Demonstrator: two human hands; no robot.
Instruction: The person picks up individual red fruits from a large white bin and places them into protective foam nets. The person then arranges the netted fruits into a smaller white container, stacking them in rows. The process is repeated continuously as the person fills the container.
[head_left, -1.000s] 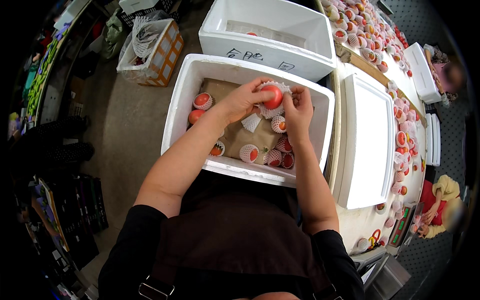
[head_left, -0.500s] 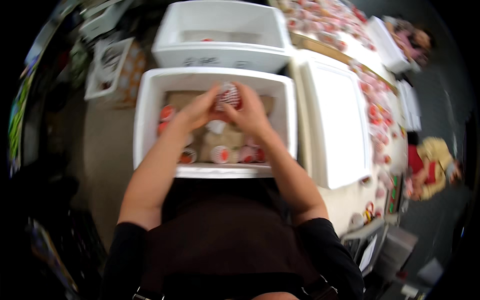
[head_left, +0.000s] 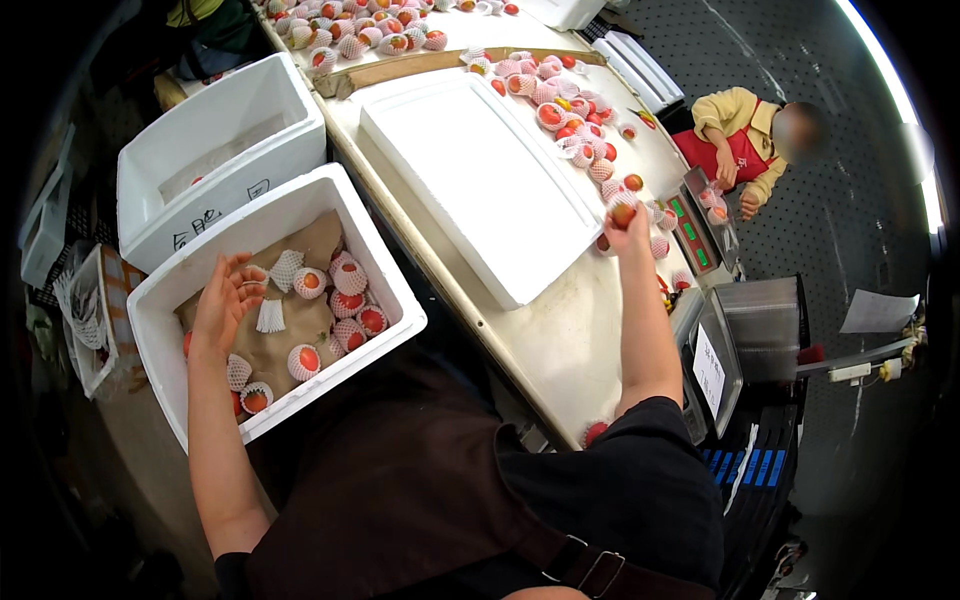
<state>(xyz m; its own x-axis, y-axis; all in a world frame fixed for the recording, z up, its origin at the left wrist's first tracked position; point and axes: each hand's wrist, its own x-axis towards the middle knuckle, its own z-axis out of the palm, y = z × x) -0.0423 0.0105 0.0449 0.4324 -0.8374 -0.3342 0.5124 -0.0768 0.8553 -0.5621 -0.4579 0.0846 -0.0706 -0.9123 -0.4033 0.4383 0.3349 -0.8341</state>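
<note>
My left hand (head_left: 222, 308) hovers over the white foam box (head_left: 372, 345), fingers apart and slightly curled, holding nothing. Inside that box, red fruits in white foam nets (head_left: 304, 362) lie along the right and near sides on brown paper (head_left: 318, 238). Loose white foam nets (head_left: 271, 316) rest on the paper beside my left fingers. My right arm stretches over the table to the right. There my right hand (head_left: 630, 238) is closed round a reddish fruit with a yellow-green tinge (head_left: 623, 214), next to other netted fruits.
A second white foam box (head_left: 290, 95) stands behind the first. A white foam lid (head_left: 480, 180) lies on the table (head_left: 530, 350). Many netted fruits (head_left: 550, 115) cover its far side. A scale (head_left: 692, 232) and a co-worker (head_left: 745, 140) in a red apron are at the right.
The view has swung right. My hands, together on a netted red fruit over the box, have parted: the left is empty above the box, the right holds a fruit at the table.
</note>
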